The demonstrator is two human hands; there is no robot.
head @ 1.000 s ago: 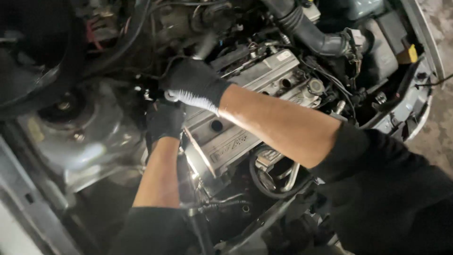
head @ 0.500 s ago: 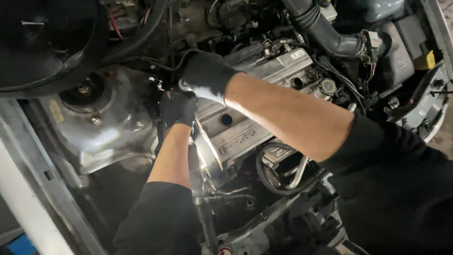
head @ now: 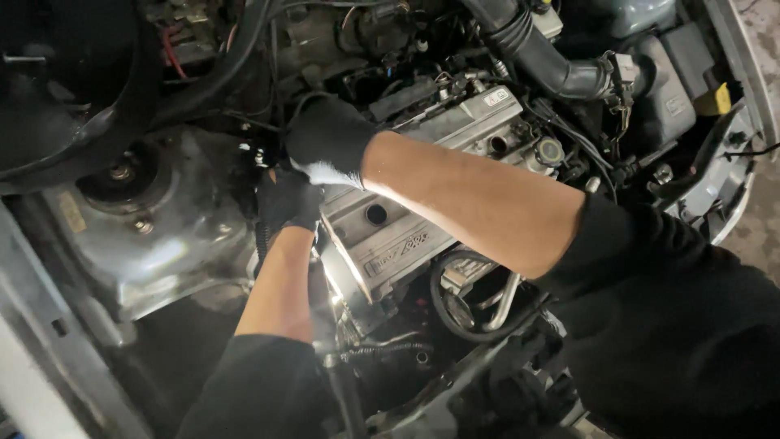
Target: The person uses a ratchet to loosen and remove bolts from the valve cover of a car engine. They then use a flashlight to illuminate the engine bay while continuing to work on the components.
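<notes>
An open engine bay filled the view, dim at the far side and lit by a small bright glare low near the middle. The silver valve cover point(head: 406, 219) lay slantwise across the centre, its near-left end just beside both gloved hands. The right hand point(head: 325, 142), in a black glove, came in from the right over the valve cover and rested curled at the cover's far-left corner; its fingers pointed down into a dark gap, so whether the grip was clenched on anything could not be told. The left hand point(head: 286, 199), also gloved in black, reached up from below just under the right hand, touching or nearly touching it; its fingers were hidden behind the right hand and in shadow, and its grip could not be made out either. Whatever part lay between the two hands was hidden.

Left of the hands sat the grey strut tower point(head: 146, 228) with its round top mount. A ribbed black intake hose point(head: 536, 53) ran along the far right. Near the cover's lower end a black belt point(head: 455, 301) looped, partly cut off by the dark sleeve point(head: 674, 325).
</notes>
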